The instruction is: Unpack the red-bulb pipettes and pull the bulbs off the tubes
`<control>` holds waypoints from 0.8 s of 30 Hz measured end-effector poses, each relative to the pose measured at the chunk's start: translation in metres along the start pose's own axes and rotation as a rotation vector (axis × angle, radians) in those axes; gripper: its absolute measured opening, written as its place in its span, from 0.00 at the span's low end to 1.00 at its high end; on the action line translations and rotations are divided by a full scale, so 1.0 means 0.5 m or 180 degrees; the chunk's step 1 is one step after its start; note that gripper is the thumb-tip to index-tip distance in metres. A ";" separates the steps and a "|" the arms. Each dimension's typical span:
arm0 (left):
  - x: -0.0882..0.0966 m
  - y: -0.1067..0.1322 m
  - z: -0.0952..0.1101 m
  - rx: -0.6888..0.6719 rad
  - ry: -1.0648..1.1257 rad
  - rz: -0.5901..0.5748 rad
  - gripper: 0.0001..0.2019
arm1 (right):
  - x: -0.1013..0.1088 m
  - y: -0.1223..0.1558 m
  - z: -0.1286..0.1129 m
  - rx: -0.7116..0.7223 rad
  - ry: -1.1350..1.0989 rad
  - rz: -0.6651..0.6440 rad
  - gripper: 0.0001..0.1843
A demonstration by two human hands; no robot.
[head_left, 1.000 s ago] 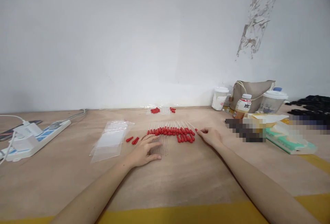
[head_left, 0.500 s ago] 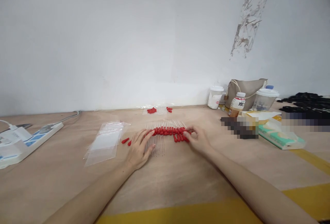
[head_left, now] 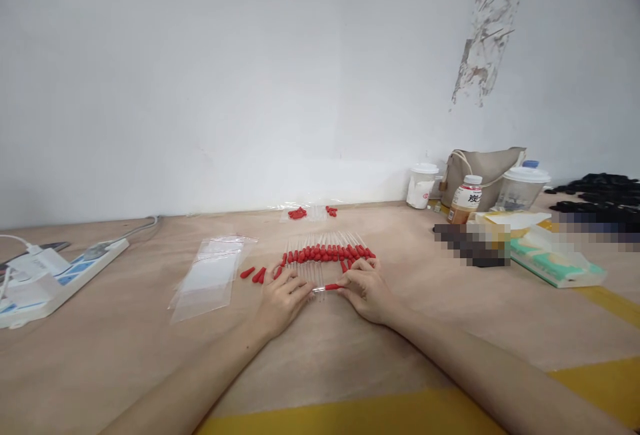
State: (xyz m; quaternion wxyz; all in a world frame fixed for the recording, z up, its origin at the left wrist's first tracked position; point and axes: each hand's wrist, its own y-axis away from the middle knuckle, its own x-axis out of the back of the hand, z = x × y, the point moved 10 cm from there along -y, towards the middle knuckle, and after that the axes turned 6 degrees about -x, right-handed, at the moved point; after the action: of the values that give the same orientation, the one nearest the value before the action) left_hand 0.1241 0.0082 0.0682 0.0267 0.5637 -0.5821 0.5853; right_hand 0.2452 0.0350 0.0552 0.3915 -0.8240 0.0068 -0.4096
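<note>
Between the fingertips of my right hand (head_left: 369, 292) is a red rubber bulb (head_left: 331, 286), pinched at its right end. My left hand (head_left: 283, 303) pinches a clear glass dropper tube (head_left: 319, 289), whose end meets or nearly meets the bulb; the exact contact is too small to tell. Just beyond both hands lies a row of glass droppers with red bulbs (head_left: 325, 253), their thin tubes pointing to the back. More clear tubes lie in front of the row, partly hidden by my fingers. Loose red bulbs (head_left: 247, 273) rest left of my left hand, and others lie near my right fingers.
Clear zip bags (head_left: 207, 281) lie to the left, near a white power strip (head_left: 97, 261). More red bulbs (head_left: 297, 213) sit on plastic by the wall. Rightward stand a paper-wrapped cup (head_left: 421, 188), a drink bottle (head_left: 466, 200), a grey bag (head_left: 487, 165) and a green tissue pack (head_left: 553, 265).
My left hand has come right and nearer, now pinching a glass tube. My right hand has drawn a red bulb from beside the row toward that tube. The view has shifted slightly.
</note>
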 end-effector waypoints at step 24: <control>0.009 0.022 -0.031 0.0208 0.0113 -0.0184 0.12 | 0.010 0.010 -0.004 0.0359 0.0360 -0.0072 0.09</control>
State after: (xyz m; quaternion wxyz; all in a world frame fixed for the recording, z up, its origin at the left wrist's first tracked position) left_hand 0.1052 0.0129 0.0692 0.0354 0.5705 -0.5455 0.6130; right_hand 0.2488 0.0287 0.0562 0.4316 -0.7762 -0.0035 -0.4595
